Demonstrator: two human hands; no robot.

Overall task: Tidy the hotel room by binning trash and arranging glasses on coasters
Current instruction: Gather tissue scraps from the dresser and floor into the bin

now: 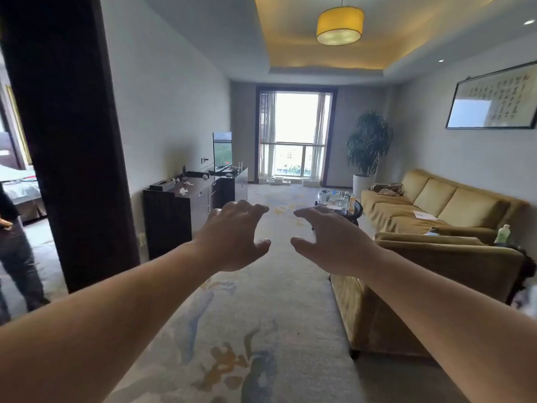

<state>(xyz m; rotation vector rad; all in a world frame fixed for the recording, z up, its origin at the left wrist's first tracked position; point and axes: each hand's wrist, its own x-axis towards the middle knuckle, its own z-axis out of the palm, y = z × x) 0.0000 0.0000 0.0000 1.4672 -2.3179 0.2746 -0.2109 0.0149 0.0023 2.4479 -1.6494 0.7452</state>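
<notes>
Both my arms reach forward at chest height over the carpet. My left hand point(235, 235) and my right hand point(328, 238) hang side by side with loosely spread fingers and hold nothing. Crumpled white tissues point(183, 191) lie on top of the dark sideboard point(174, 216) at the left wall, well beyond my hands. Farther off on the right, a round glass coffee table point(356, 210) carries bottles point(345, 201) and glassware that is too small to make out. A green bottle point(502, 234) stands behind the near armchair.
A dark pillar point(66, 141) rises close on my left, and a person point(17, 257) stands beyond it. A yellow armchair point(430, 286) and sofa point(436, 205) line the right wall. Patterned carpet point(261, 330) runs ahead to the window, beside a potted plant point(367, 146).
</notes>
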